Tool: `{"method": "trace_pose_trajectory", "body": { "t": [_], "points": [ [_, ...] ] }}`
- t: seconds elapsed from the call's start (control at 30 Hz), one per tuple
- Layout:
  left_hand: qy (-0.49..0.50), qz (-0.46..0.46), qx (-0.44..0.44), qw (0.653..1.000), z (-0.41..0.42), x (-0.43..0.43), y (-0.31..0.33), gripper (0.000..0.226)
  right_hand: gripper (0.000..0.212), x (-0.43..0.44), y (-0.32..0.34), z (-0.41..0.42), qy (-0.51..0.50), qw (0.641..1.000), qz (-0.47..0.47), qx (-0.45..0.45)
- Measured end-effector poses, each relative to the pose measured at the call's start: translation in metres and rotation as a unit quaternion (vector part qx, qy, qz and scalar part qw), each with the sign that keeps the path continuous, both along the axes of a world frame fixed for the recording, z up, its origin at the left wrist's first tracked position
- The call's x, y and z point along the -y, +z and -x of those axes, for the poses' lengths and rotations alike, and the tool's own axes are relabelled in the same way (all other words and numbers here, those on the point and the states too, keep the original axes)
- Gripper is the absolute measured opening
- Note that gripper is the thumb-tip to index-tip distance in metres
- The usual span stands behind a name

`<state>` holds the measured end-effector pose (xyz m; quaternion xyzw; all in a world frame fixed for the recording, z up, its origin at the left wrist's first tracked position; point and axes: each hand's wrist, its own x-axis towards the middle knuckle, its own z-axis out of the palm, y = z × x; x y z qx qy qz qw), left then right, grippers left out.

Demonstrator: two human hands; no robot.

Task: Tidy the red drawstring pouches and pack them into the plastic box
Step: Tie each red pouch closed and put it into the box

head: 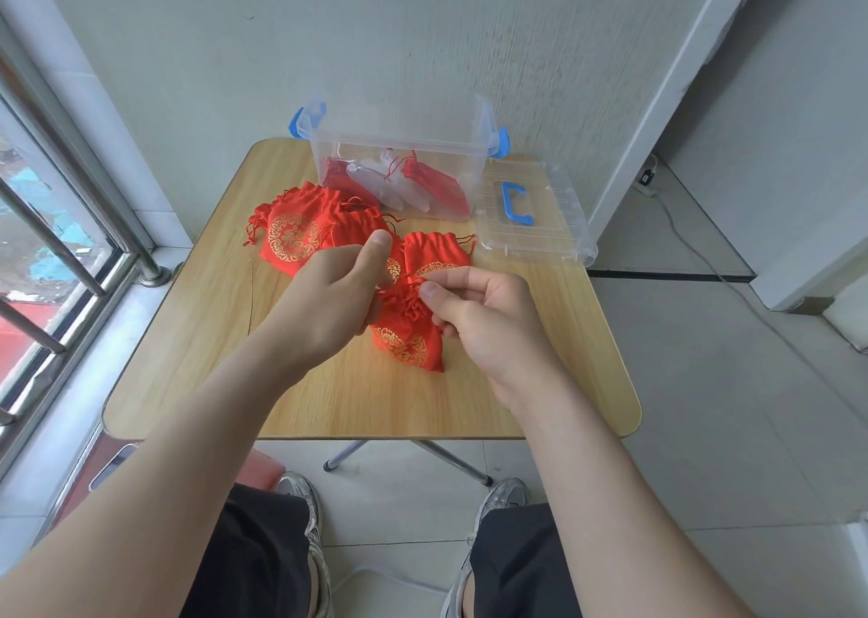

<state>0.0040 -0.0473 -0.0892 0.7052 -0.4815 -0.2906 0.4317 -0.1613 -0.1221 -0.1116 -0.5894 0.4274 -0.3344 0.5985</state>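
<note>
Wooden desk by window; plastic box at back holds pouches. Left hand and right hand pinch drawstrings of gathered red pouch.

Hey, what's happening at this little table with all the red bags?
A seated person holds one red pouch over the table, the left hand and right hand both pinching at its gathered neck, apparently drawing it closed. Other pouches lie loose behind it. Some packed pouches sit in the clear plastic box, whose lid lies beside it.
</note>
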Motion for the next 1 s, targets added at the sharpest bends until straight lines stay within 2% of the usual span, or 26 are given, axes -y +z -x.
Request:
{"method": "trace_pose_trajectory", "body": {
  "t": [0.1, 0.3, 0.4, 0.57, 0.67, 0.83, 1.0],
  "points": [
    [-0.028, 0.011, 0.036, 0.999, 0.004, 0.001, -0.003, 0.065, 0.008, -0.001, 0.000, -0.001, 0.004, 1.000, -0.002, 0.003],
    [-0.038, 0.050, 0.124, 0.990, -0.003, 0.009, -0.014, 0.043, 0.012, -0.001, -0.001, 0.000, 0.014, 1.000, 0.009, 0.014],
    [-0.033, 0.055, 0.175, 0.982, -0.008, 0.009, -0.013, 0.042, 0.016, -0.001, 0.001, 0.001, 0.030, 0.999, 0.032, 0.005],
    [-0.019, 0.048, 0.237, 0.970, -0.009, 0.008, -0.014, 0.050, 0.018, 0.003, -0.002, 0.003, 0.036, 0.992, 0.103, -0.063],
    [0.008, 0.034, 0.239, 0.970, -0.011, 0.008, -0.013, 0.056, 0.020, 0.006, -0.004, 0.006, 0.035, 0.984, 0.138, -0.103],
    [0.027, 0.018, 0.219, 0.975, -0.005, 0.006, -0.004, 0.050, 0.022, 0.006, -0.005, 0.009, 0.022, 0.967, 0.201, -0.158],
    [0.033, 0.000, 0.211, 0.977, -0.005, 0.009, -0.007, 0.051, 0.021, 0.008, -0.007, 0.007, -0.030, 0.962, 0.208, -0.175]
  ]
}}
